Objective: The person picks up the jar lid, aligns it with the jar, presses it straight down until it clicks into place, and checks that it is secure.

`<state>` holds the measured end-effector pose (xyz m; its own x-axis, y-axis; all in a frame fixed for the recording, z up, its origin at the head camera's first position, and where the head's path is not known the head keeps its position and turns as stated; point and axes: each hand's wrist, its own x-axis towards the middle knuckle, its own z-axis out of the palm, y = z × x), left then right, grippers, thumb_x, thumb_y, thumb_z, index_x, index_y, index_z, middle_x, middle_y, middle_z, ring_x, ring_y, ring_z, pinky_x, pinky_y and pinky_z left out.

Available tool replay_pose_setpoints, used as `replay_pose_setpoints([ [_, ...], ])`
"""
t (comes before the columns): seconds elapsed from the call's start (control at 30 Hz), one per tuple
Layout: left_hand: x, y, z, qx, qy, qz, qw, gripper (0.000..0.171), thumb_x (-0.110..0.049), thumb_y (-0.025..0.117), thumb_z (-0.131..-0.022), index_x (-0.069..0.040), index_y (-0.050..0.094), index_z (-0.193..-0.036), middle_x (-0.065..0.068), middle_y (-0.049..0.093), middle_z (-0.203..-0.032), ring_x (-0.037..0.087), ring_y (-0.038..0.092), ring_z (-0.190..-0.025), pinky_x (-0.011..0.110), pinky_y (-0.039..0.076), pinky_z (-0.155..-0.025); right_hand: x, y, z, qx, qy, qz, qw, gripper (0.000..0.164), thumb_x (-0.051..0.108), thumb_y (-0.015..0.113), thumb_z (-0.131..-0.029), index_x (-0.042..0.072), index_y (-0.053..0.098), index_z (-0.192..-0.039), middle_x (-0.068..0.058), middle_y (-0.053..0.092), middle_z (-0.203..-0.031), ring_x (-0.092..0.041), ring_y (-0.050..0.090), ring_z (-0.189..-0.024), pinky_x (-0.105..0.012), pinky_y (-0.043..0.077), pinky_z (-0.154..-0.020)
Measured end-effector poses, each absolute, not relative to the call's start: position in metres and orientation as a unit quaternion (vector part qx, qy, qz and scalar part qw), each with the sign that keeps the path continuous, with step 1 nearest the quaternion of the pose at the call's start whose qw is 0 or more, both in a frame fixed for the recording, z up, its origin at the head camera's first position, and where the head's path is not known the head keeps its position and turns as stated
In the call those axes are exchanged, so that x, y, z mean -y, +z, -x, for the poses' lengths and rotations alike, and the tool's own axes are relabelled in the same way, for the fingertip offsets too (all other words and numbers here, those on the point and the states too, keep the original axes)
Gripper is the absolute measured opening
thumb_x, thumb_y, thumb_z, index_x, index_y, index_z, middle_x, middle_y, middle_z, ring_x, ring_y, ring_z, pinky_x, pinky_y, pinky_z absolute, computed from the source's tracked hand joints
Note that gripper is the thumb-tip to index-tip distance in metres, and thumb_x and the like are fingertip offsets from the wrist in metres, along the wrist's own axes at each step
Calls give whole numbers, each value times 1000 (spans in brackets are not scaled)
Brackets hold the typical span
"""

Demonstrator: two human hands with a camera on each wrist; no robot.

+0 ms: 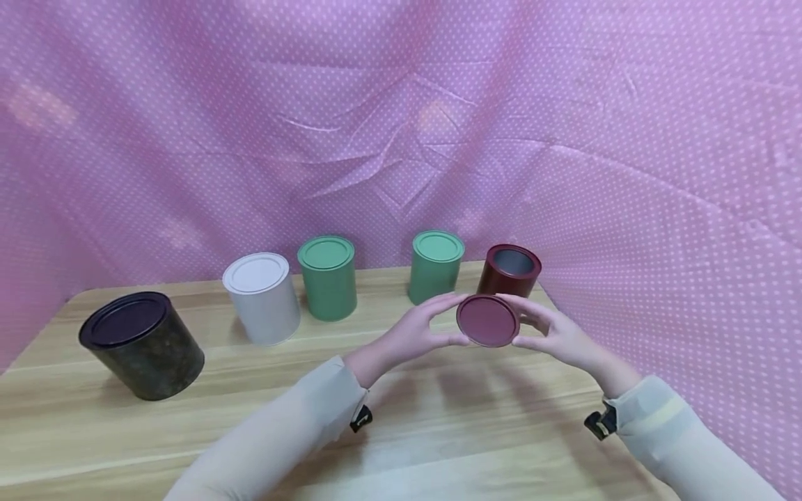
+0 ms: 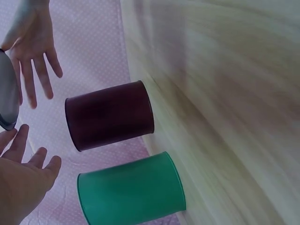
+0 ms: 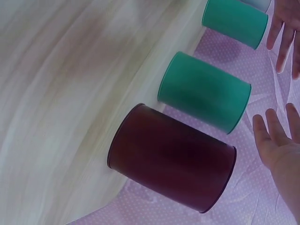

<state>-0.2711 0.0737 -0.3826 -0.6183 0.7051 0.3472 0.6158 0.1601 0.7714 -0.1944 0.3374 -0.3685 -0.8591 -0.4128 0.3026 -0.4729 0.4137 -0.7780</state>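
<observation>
A round dark red lid (image 1: 488,321) is held up between both hands above the table, its flat face toward the head camera. My left hand (image 1: 416,335) holds its left edge with thumb and index finger, while my right hand (image 1: 560,337) holds the right edge the same way. Behind the lid stands a dark red can (image 1: 503,280) with its top uncovered and a grey inside; the lid and hands hide its lower part. In the left wrist view, the lid (image 2: 8,93) is cut off at the frame's edge. The right wrist view does not show it.
Left of the red can stands a lidded green can (image 1: 434,268), then another green can (image 1: 328,282) and a white can (image 1: 266,299). A larger dark can (image 1: 147,348) stands at the far left. Pink dotted cloth (image 1: 401,139) hangs around the wooden table (image 1: 438,445).
</observation>
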Motion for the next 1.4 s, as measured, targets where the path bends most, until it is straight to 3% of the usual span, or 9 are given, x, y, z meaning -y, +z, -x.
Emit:
replay_pose_setpoints([
  [0.37,-102,-365,298,-767,479,-423,59,71,-31,78,-82,-17,47,-144,4,46,-148,19,39,-140,43,34,-115,-354,-354,206,845,483,-220,64,61,-1,61,-91,-3,35,-146,26,44,-139,9,47,-121,-10,42,-97],
  [0.47,-109,-360,305,-763,476,-432,64,71,-30,77,-83,-15,46,-145,6,45,-149,19,37,-141,43,34,-115,-358,-348,206,859,470,-192,61,60,4,61,-93,2,36,-148,19,43,-143,8,47,-120,-10,43,-97],
  [0.73,-123,-352,322,-758,478,-439,65,67,-33,74,-86,-16,46,-145,2,44,-150,17,37,-141,40,33,-116,-367,-340,215,867,472,-152,52,60,8,58,-96,5,32,-150,-23,30,-154,9,46,-118,-11,45,-95],
  [0.9,-133,-349,330,-765,471,-436,55,64,-33,71,-88,-15,47,-144,3,45,-149,17,37,-141,37,31,-117,-374,-340,222,867,476,-137,55,61,10,57,-97,4,29,-151,-26,28,-154,8,48,-116,-10,43,-95],
  [1.0,-141,-346,335,-760,480,-434,61,62,-33,69,-90,-15,47,-145,2,45,-149,16,36,-141,35,30,-117,-379,-338,227,871,474,-119,59,61,13,57,-98,7,29,-152,-23,29,-154,-5,50,-123,-11,44,-95],
  [1.07,-146,-343,339,-757,484,-434,64,61,-32,68,-91,-13,46,-145,3,45,-149,17,39,-140,34,30,-117,-381,-337,230,876,467,-105,62,61,16,57,-98,11,29,-152,-21,30,-155,-20,50,-129,-17,45,-98],
  [1.17,-151,-341,347,-761,480,-433,60,59,-30,67,-92,-10,47,-143,6,45,-149,19,40,-139,33,31,-117,-383,-334,236,883,458,-83,61,62,21,57,-98,15,28,-153,-19,31,-155,-39,43,-134,-35,42,-108],
  [1.27,-155,-340,354,-771,470,-428,54,56,-28,65,-93,-9,48,-143,8,46,-148,20,39,-140,33,31,-117,-384,-331,243,887,454,-67,59,63,24,57,-98,16,28,-153,-18,32,-155,-44,40,-134,-54,33,-113],
  [1.4,-160,-343,362,-780,465,-415,56,55,-29,62,-95,-10,46,-144,8,45,-149,20,37,-141,33,30,-117,-387,-328,252,885,459,-49,55,65,27,58,-98,16,27,-154,-18,31,-156,-45,38,-136,-60,28,-113],
])
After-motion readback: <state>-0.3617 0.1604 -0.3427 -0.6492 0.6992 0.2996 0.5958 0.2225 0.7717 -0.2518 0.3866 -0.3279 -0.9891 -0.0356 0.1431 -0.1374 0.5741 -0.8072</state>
